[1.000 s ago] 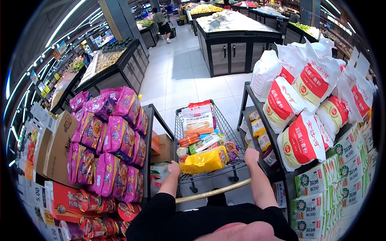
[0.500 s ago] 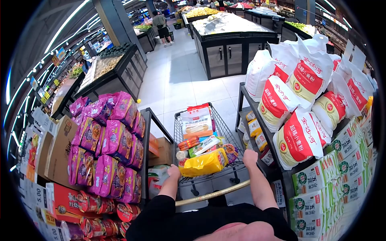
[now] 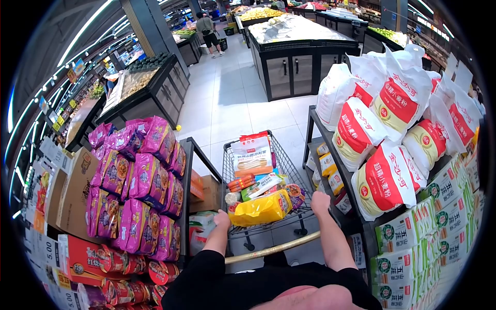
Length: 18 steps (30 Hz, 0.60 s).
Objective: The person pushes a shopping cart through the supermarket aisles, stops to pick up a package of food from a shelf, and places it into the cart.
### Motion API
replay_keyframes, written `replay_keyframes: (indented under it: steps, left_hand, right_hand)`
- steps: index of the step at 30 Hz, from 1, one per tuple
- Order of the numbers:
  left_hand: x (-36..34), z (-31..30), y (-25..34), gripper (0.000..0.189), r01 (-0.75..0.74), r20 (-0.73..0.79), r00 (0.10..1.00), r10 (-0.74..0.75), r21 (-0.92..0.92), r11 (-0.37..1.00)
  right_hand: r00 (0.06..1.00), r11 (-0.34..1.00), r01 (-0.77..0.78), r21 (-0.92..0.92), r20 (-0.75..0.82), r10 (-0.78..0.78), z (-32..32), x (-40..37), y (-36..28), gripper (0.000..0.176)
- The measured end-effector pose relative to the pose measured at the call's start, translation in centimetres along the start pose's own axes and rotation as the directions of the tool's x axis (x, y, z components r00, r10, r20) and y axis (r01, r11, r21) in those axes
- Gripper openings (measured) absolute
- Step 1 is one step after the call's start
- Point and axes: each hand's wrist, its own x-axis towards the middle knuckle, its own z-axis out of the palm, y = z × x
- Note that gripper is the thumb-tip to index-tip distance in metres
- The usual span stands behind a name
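- Centre: a shopping cart (image 3: 285,157) is carrying a yellow packet (image 3: 261,209), orange sausages (image 3: 241,183) and a white-and-orange packet (image 3: 252,156).
- Left: a dark rack (image 3: 187,178) is holding stacked purple packs (image 3: 142,227).
- Right: a black shelf (image 3: 345,182) is bearing white-and-red sacks (image 3: 381,183).
- Upper middle: a black-rimmed surface (image 3: 305,46) is supporting pale goods (image 3: 294,30), too small to identify.
- Below that, pale floor tiles (image 3: 237,113) are bearing it.

Both arms reach fwd & down, forearms bare & angled slightly inward, R forearm (image 3: 336,240) showing more length than L forearm (image 3: 213,242). L hand (image 3: 222,219) & R hand (image 3: 320,202) are well apart, fingers curled in, backs mostly up, R a bit farther fwd. Wrists look approx. straight.
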Motion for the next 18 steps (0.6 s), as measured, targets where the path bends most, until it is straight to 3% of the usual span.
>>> replay_keyframes:
  steps: [10, 18]
  left_hand:
    - [2.6, 0.5, -0.6, 0.047, 0.049, -0.030, 0.998, -0.051, -0.058, 0.997]
    - [4.3, -0.8, -1.2, 0.051, -0.002, 0.014, 1.000, 0.003, -0.038, 0.999]
  right_hand:
    - [0.998, 0.998, -0.002, -0.055, 0.060, 0.005, -0.8, 1.5, -1.7, 0.014]
    - [0.999, 0.998, -0.013, -0.064, 0.049, 0.016, -1.0, 1.5, -3.3, 0.013]
